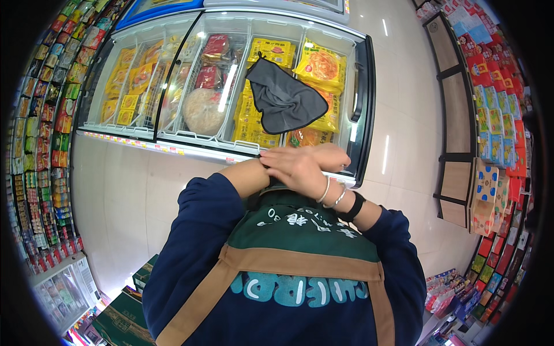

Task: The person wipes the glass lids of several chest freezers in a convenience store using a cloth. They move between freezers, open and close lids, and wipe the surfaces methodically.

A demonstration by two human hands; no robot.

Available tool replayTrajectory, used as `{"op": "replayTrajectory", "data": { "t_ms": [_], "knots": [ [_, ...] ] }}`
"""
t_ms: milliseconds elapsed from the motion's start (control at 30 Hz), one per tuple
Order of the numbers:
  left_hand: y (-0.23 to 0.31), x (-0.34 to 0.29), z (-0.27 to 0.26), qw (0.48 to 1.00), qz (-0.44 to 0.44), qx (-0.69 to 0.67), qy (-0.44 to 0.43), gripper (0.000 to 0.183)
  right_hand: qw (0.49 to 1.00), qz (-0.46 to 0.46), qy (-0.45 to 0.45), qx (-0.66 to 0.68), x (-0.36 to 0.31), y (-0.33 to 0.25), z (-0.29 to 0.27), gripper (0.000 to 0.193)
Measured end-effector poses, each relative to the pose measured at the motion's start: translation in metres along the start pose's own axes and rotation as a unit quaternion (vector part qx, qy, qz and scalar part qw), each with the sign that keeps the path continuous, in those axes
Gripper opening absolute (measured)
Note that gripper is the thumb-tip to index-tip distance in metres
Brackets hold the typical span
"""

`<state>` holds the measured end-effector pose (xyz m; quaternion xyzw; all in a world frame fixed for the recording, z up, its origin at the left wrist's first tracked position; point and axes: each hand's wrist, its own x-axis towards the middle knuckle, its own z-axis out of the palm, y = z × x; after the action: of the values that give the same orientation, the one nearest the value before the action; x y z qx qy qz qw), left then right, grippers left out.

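My forearms cross in front of the chest freezer. My right hand (297, 173), with silver bracelets (333, 195) and a black band (353, 206) on its wrist, lies across my left wrist. Its fingers press together over a dark wristband (270, 180) there. Partly covered by it, my left hand (332, 155) points right with its fingers curled in; nothing shows in them. Just beyond both hands, a crumpled dark grey cloth (285, 98) with black edging lies on the freezer's glass top, above yellow food packets (320, 63).
The chest freezer (360, 155) has a black-framed glass lid and wire dividers (231, 86). Inside are red packs (216, 49) and a pale round bag (205, 109). Packed shelves (63, 86) line the left; display racks (456, 115) stand right. Green boxes (124, 320) sit at lower left.
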<state>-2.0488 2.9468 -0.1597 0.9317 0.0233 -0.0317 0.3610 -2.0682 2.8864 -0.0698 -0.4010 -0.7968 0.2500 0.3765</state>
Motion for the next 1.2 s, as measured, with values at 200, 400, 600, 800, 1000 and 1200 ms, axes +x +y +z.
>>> {"op": "replayTrajectory", "data": {
  "t_ms": [200, 400, 600, 800, 1000, 1200],
  "knots": [
    [-0.053, 0.0, -0.004, 0.954, -0.119, 0.063, 0.267, 0.039, 0.993, 0.022, -0.104, -0.06, -0.019, -0.001, -0.021, 0.056],
    [-0.156, -0.029, -0.046, 0.764, -0.541, 0.002, 0.351, 0.099, 0.965, 0.238, 0.104, -0.01, -0.072, 0.034, -0.078, 0.04],
    [-0.163, 0.02, 0.012, 0.851, -0.415, 0.158, 0.279, 0.1, 0.893, 0.395, 0.216, 0.017, -0.137, 0.124, -0.086, 0.037],
    [-0.14, -0.11, 0.059, 0.914, -0.24, 0.215, 0.245, 0.075, 0.82, 0.496, 0.259, -0.122, -0.207, 0.255, -0.1, 0.05],
    [-0.221, -0.321, 0.028, 0.683, -0.598, 0.207, 0.365, 0.07, 0.715, 0.605, 0.322, -0.138, -0.258, 0.319, -0.091, 0.062],
    [-0.356, -0.351, -0.03, 0.637, -0.642, 0.24, 0.353, 0.068, 0.668, 0.631, 0.341, -0.198, -0.234, 0.306, -0.08, 0.062]
  ]
}}
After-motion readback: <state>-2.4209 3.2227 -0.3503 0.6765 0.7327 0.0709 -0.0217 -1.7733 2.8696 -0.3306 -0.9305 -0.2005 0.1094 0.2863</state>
